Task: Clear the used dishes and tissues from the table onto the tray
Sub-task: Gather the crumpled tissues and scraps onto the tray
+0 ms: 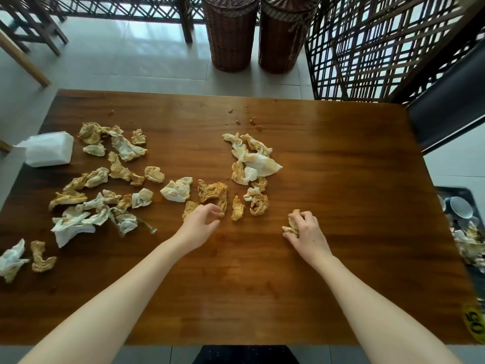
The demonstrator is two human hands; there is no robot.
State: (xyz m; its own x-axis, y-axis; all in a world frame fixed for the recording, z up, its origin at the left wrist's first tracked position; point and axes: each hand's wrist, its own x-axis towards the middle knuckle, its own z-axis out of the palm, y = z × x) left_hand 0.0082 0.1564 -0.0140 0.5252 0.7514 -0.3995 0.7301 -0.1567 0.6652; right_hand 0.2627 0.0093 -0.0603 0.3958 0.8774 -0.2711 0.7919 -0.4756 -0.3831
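Several crumpled, orange-stained tissues lie scattered over the left and middle of the wooden table. One cluster sits at the centre, another at the left. My right hand grips a wad of stained tissue near the table's middle right. My left hand hovers with curled fingers over a stained tissue, its fingertips at the tissue's near edge. At the far right edge, beside the table, a dark tray holds cups and used tissues.
A white tissue pack sits at the table's left edge. Small sauce spots mark the far middle. Two wicker baskets stand on the floor beyond the table, with a lattice screen and a dark chair at right.
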